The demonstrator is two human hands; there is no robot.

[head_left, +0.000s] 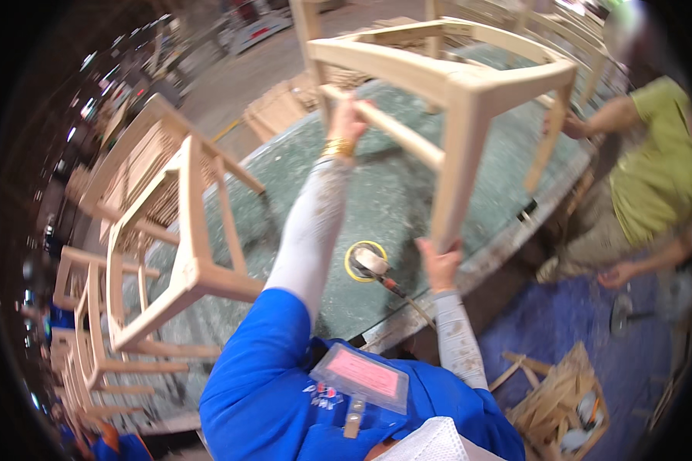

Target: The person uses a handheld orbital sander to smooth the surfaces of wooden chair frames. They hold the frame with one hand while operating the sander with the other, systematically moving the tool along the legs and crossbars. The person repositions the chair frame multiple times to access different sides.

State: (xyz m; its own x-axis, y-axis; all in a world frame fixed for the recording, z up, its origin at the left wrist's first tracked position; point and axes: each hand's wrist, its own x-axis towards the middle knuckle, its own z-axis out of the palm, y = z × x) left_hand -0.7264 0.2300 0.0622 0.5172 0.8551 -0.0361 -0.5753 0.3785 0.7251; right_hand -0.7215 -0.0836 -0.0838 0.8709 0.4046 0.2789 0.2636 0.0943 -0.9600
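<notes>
A pale wooden chair frame [465,100], with no seat panel, is held tilted over the green worktable [369,207]. My left hand [348,121] is closed round its lower rail, close to a leg. My right hand [440,261] is wrapped at the bottom end of the nearest leg. Between my forearms lies a round power sander [369,261] with a yellow rim, its hose running over the table's near edge. Neither hand touches the sander.
More wooden chair frames [196,269] stand along the table at left. Stacked wooden pieces [281,107] lie beyond it. A co-worker in a yellow-green shirt [653,169] is at right, one hand [569,125] near a chair leg. A box of wood scraps [565,399] sits at lower right.
</notes>
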